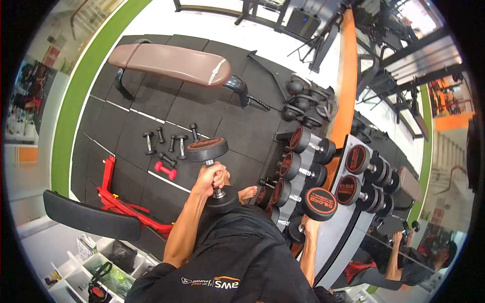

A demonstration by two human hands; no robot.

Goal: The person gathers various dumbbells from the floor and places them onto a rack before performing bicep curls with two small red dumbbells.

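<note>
I've got a floor of dark mats on my feed, with pale lines running across it. Six small dark dumbbells are scattered left of centre, plus one red dumbbell on the near side of that bunch. Farther back I see a brown padded bench on curved dark legs, and a pile of black kettlebells off to the right. Near left, a red frame stands on it too. Over on the right, a grey rack carries a row of chunky black dumbbells, red rings on their ends.
</note>
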